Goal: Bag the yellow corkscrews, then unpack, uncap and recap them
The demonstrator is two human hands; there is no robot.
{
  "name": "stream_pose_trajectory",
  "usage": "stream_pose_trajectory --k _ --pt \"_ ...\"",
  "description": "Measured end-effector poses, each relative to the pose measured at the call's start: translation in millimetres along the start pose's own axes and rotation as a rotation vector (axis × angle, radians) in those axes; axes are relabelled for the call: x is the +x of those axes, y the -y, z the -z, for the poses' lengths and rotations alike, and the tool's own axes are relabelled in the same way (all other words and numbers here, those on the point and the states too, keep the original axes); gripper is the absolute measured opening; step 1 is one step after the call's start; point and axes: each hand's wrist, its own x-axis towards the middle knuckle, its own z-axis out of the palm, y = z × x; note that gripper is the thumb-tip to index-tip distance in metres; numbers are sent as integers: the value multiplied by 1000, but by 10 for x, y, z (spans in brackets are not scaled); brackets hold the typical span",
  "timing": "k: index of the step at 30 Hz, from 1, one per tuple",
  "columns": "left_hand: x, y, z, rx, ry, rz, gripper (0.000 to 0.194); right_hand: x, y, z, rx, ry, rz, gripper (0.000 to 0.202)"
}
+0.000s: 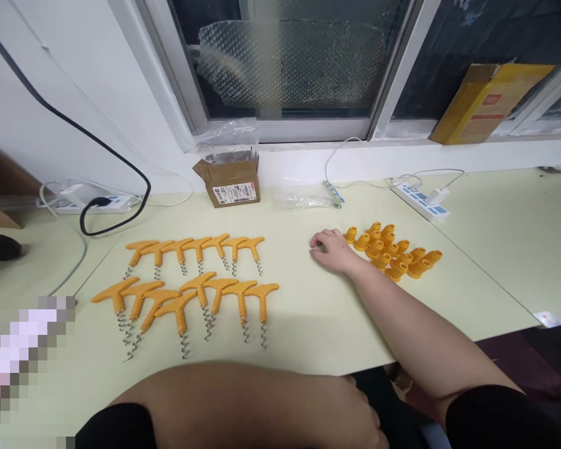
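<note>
My right hand (331,249) rests on the pale green table, fingers loosely curved and the thumb apart from them, with nothing visible between. Just right of it stands a cluster of hollow yellow plastic sleeves (376,249), upright with flared bases. My left forearm crosses the bottom of the view. At its end, my left hand (355,415) hangs by the table's near edge, its fingers mostly hidden. Left of centre lie two rows of yellow T-handled corkscrews, a back row (199,248) and a front row (181,312), their metal spirals pointing toward me.
An open cardboard box (236,187) stands against the wall, with a clear plastic bag (299,194) beside it. Power strips (421,202) with cables sit at the back right and back left. A black cable (75,118) hangs at left. A yellow carton (490,106) leans on the window.
</note>
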Motion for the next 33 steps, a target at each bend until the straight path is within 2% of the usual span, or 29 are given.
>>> stream_pose_trajectory --k 3,7,10,13,16,19,21,23,25,27,29,31,33 --pt "9 -54 94 10 125 67 16 2 -20 3 -11 9 15 12" --pt "26 -72 246 27 197 109 19 -14 -31 24 -27 27 38 16" --pt "70 -30 371 -196 250 51 13 -24 -28 37 -43 48 56 19" --pt "129 38 448 -542 180 -35 13 -23 -23 34 -59 62 69 20" --pt "157 71 481 -645 67 -1 10 -24 -20 20 -67 73 76 21" --pt "119 45 616 -694 93 10 8 -41 -11 25 -58 83 93 21" --pt "41 13 845 -738 135 49 10 -58 4 60 -30 63 107 22" --pt "-91 2 1182 -716 83 183 14 -73 19 132 -25 -15 89 22" --pt "-284 52 1563 -548 -77 357 15 -79 21 238 -74 -153 16 21" --pt "-533 189 1897 -305 -208 676 16 -81 3 358 -145 -304 -94 19" --pt "-821 412 2122 -32 -307 1056 25 -85 -33 459 -193 -415 -200 21" --pt "-1117 679 2224 103 -253 1359 29 -94 -76 516 -232 -464 -273 23" --pt "-1381 931 2234 49 -141 1468 36 -105 -114 524 -270 -445 -320 25"
